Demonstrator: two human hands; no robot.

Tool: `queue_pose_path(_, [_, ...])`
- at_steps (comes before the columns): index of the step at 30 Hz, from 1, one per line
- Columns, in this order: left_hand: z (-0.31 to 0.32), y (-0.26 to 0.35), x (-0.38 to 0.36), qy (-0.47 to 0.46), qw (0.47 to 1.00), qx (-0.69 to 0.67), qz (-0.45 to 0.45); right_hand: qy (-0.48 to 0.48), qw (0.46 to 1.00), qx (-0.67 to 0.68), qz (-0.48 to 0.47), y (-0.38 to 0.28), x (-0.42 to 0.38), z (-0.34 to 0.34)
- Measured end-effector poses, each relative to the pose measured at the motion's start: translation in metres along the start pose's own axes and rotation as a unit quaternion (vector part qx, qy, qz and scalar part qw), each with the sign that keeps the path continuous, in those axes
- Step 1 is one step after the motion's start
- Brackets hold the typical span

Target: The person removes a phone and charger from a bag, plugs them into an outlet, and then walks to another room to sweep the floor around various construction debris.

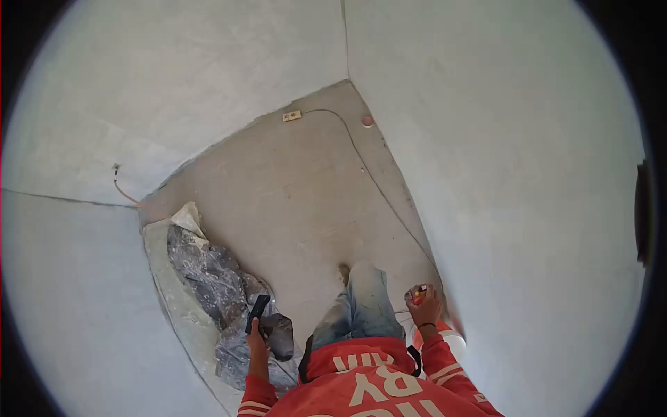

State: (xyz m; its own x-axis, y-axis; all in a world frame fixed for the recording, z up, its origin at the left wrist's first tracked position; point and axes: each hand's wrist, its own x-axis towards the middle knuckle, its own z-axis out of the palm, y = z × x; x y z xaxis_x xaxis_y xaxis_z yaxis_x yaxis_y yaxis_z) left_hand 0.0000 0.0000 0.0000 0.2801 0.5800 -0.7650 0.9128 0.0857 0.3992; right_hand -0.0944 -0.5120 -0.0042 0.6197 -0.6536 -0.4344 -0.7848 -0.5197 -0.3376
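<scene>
Best done slowly: keep the dark handset (258,310) level and clear of the crumpled plastic sheet (222,292), and keep the small red-and-yellow object (417,294) steady while looking from one to the other, feet planted on the bare floor (306,194). Left hand (256,337) clenched round the lower end of the handset, the flat black body sticking up and out of the fist, directly over the near end of the plastic sheet and not touching it. Right hand (425,309) curled round the small object, fingers closed over it with only the coloured top showing; too small to name with any certainty. Dark band on that wrist. Both held out in front of the red jacket (368,382), well apart, one either side of the jeans-clad leg (358,306). Away from the plastic sheet, toward the far corner of the floor, a pale socket strip (292,115) against the wall, with a thin cable (379,187) running from it along the wall's foot back toward the right hand. Just past the strip, a small pink round thing (367,121). Beyond the sheet's far end, an orange wire (124,191) hanging from the wall. Just below the right hand, something white and orange (448,340), half hidden by the sleeve.
</scene>
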Motion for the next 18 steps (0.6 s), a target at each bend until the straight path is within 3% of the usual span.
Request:
queue_pose_path(2, [0.012, 0.042, -0.003, -0.007, 0.997, -0.005, 0.074, 0.041, 0.998, 0.002, -0.037, -0.006, 0.008, 0.018])
queue_pose_path(3, [0.08, 0.16, -0.006, 0.007, 0.998, 0.031, 0.045, 0.007, 1.0, -0.014, -0.008, -0.068, 0.101, 0.001])
queue_pose_path(4, [0.116, 0.213, -0.003, -0.01, 0.996, 0.024, 0.09, 0.025, 0.999, -0.017, -0.025, -0.094, 0.145, 0.006])
queue_pose_path(5, [0.152, 0.261, 0.007, -0.028, 0.99, 0.013, 0.136, 0.045, 0.998, -0.02, -0.045, -0.12, 0.19, 0.012])
queue_pose_path(8, [0.233, 0.365, 0.057, -0.043, 0.992, 0.046, 0.112, 0.019, 0.998, -0.045, -0.033, -0.183, 0.291, 0.027])
queue_pose_path(11, [0.378, 0.488, 0.107, -0.06, 0.991, 0.032, 0.113, 0.0, 0.998, -0.038, -0.044, -0.252, 0.467, 0.054])
queue_pose_path(13, [0.467, 0.54, 0.143, -0.041, 0.992, 0.052, 0.103, 0.01, 0.997, -0.035, -0.067, -0.284, 0.558, 0.087])
queue_pose_path(15, [0.547, 0.587, 0.187, -0.135, 0.981, 0.065, 0.123, 0.023, 0.993, -0.039, -0.11, -0.318, 0.655, 0.126])
queue_pose_path(18, [0.663, 0.631, 0.278, -0.161, 0.975, 0.088, 0.125, 0.036, 0.985, -0.041, -0.165, -0.367, 0.806, 0.202])
